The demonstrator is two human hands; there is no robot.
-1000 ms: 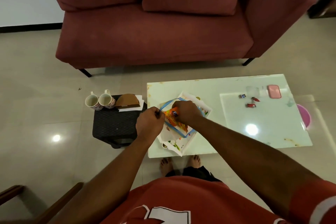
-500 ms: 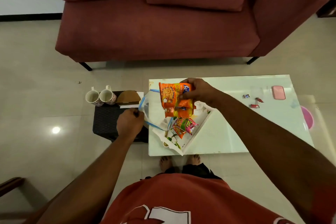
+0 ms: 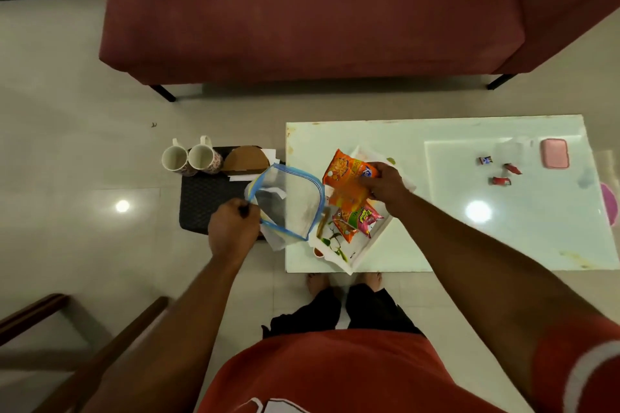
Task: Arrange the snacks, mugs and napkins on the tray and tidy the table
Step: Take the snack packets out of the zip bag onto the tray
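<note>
My right hand (image 3: pixel 385 185) grips orange snack packets (image 3: pixel 345 178) just above the white floral tray (image 3: pixel 339 250), which sits tilted at the table's left front corner. Another orange and pink packet (image 3: pixel 357 221) lies in the tray. My left hand (image 3: pixel 233 228) holds a clear zip pouch with blue trim (image 3: pixel 288 204) by its edge, left of the tray. Two mugs (image 3: pixel 191 157) and a brown napkin holder (image 3: pixel 246 157) with white napkins stand on the black stool (image 3: pixel 204 198).
The pale glass table (image 3: pixel 436 245) also carries small candy wrappers (image 3: pixel 500 171) and a pink case (image 3: pixel 555 152) at the far right. A maroon sofa (image 3: pixel 302 10) stands behind. A wooden chair frame (image 3: pixel 67 329) is at the lower left. My bare feet are at the table's front edge.
My right hand pulled the snack packets out of the pouch and lifted them, then brought them down over the tray. My left hand drew the emptied pouch leftward off the tray.
</note>
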